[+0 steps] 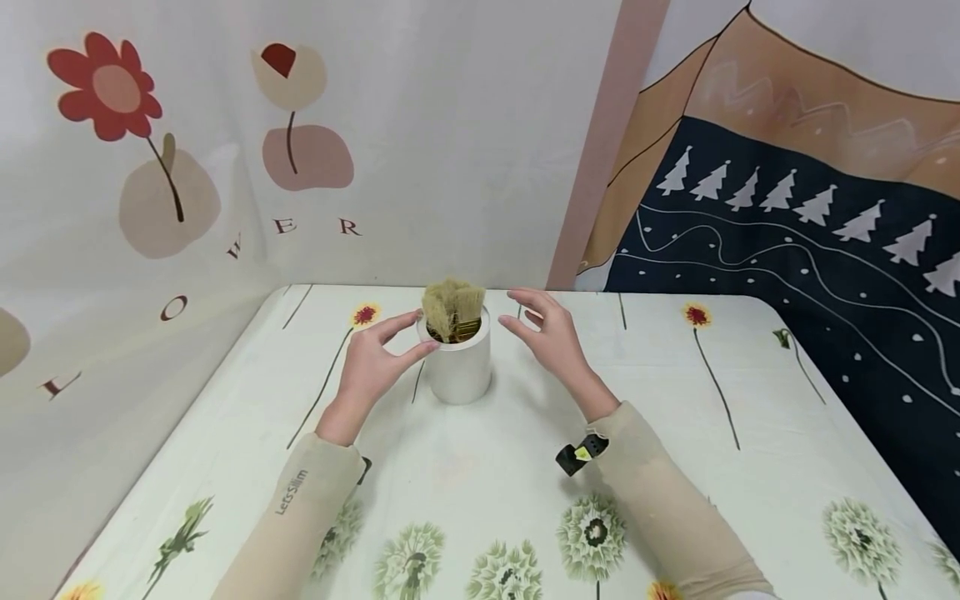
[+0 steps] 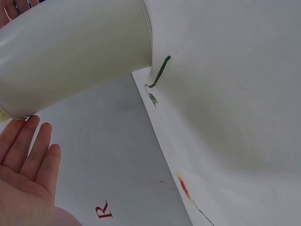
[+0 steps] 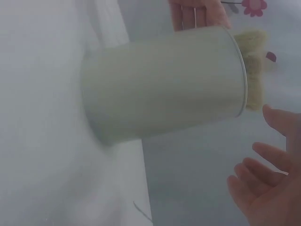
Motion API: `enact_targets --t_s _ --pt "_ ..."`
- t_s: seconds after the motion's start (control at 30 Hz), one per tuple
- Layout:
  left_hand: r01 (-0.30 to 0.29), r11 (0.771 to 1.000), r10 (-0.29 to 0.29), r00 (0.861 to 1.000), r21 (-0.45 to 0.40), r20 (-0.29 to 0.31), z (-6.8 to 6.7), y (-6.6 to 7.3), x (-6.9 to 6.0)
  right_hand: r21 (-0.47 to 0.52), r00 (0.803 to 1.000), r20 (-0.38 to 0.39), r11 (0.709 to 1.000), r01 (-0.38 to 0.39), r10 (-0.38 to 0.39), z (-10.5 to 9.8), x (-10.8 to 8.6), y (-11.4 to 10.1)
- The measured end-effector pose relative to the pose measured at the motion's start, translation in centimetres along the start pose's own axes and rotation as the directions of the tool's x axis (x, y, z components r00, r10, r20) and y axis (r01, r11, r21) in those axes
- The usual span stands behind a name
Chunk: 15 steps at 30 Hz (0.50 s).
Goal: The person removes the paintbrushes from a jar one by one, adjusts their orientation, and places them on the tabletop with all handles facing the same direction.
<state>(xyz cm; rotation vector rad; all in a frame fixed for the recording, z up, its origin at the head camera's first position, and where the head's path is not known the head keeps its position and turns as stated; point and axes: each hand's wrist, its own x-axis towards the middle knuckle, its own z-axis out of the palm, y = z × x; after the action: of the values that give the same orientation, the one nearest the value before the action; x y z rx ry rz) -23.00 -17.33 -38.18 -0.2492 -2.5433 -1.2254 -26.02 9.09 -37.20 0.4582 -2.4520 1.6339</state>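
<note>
A white cylindrical container (image 1: 459, 375) stands upright on the table. Tan bristly tufts (image 1: 452, 302) rise out of its mouth, with dark gold parts below them; their kind is not clear. My left hand (image 1: 370, 365) is at the container's left side, thumb and forefinger spread by the rim. In the left wrist view that hand's fingers (image 2: 41, 150) are straight, and their tips touch the rim's edge. To the right of the container, my right hand (image 1: 551, 333) hovers apart from it with fingers spread and slightly bent. The right wrist view shows a gap between that hand (image 3: 268, 174) and the rim.
A white cloth printed with flowers (image 1: 510, 517) covers the table. Behind it hangs a pale curtain (image 1: 450, 150) with flower prints and letters. A dark panel with white trees (image 1: 795, 242) is at the right. Each wrist carries a dark strap; the right one (image 1: 582, 454) shows plainly.
</note>
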Motion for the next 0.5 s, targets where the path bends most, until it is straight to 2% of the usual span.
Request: enact_targets --t_s 0.27,0.5 --pt "0.009 1.0 -0.009 1.0 -0.001 0.006 0.1 0.0 -0.1 0.045 1.0 0.006 0.999 0.0 -0.001 1.2 0.2 -0.8" --pt "0.01 1.0 -0.01 1.0 0.0 -0.004 0.0 0.0 0.0 0.1 0.999 -0.003 0.994 0.045 -0.045 1.8 0.4 -1.7"
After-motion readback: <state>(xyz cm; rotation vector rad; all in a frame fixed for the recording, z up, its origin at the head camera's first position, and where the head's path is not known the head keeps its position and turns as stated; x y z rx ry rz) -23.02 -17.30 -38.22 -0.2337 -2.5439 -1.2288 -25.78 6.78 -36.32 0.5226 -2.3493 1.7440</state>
